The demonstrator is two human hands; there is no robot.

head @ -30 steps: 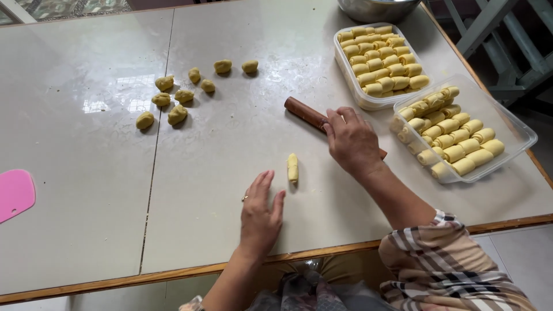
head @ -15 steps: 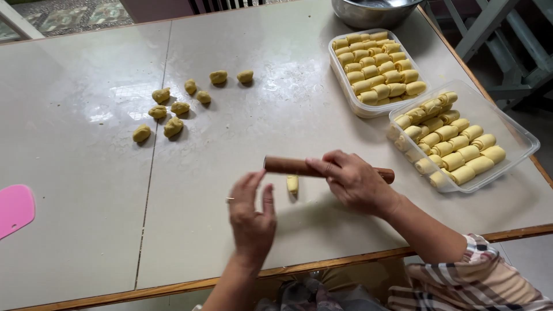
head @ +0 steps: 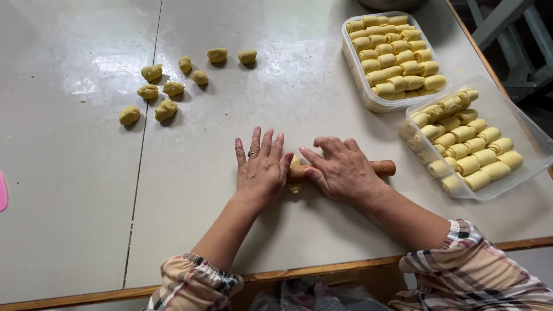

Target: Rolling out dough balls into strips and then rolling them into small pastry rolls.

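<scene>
My left hand (head: 260, 164) and my right hand (head: 341, 170) lie palms down, fingers spread, on a brown wooden rolling pin (head: 382, 168) that runs left to right across the pale table (head: 190, 201). Under the pin, between the two hands, lies a small yellow dough piece (head: 295, 166), mostly covered. Only the pin's right end and a short middle stretch show.
Several yellow dough lumps (head: 165, 109) are scattered at the upper left. Two clear plastic trays of rolled dough pieces stand at the right, one at the back (head: 351, 55) and one nearer (head: 521, 118). A pink object (head: 2, 190) pokes in at the left edge. The table's wooden front edge (head: 322, 268) is close.
The right hand carried the rolling pin from near the trays to the dough piece. Both hands now press flat on the pin over the dough.
</scene>
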